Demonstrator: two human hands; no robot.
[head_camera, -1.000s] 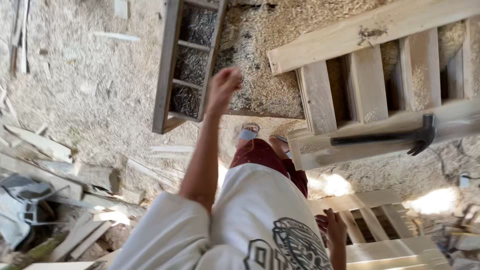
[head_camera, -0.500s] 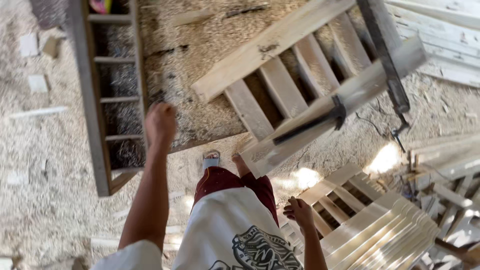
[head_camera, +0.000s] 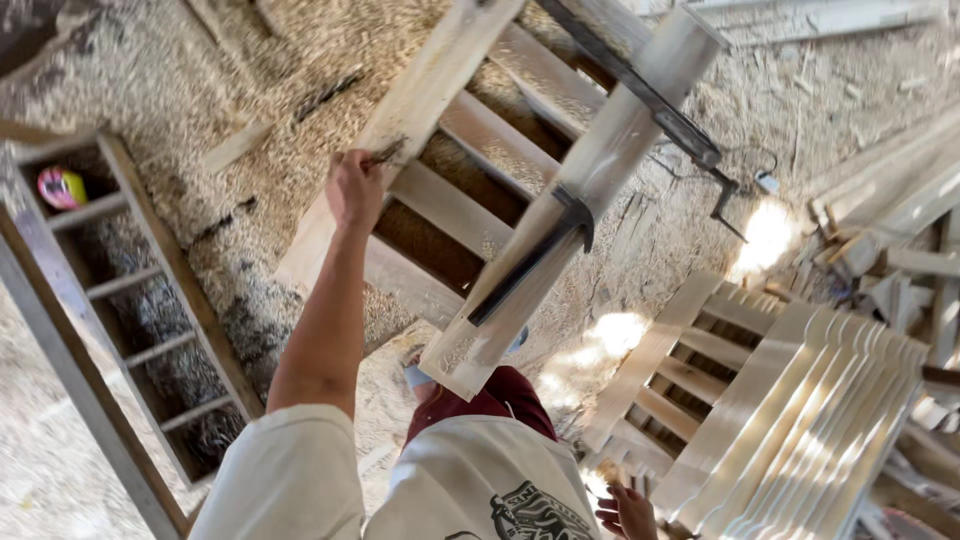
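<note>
My left hand reaches forward, its fingers closed over the edge of the long side rail of a pale wooden slatted frame lying on the sawdust floor. A thick plank crosses over that frame, with a dark metal bar clamp fixed along it. My right hand hangs low beside my hip with its fingers apart and nothing in them, close to a stack of pale shaped boards. My white shirt, maroon trousers and one shoe show below.
A darker ladder-like frame lies at the left with a pink and yellow object by its top. Another slatted frame sits under the board stack. Loose timber is piled at the right. Sawdust covers the floor.
The view has swung left to right across the floor. My left hand, raised with nothing in it before, has come down onto the slatted frame's rail and closed on it. My right hand stays low.
</note>
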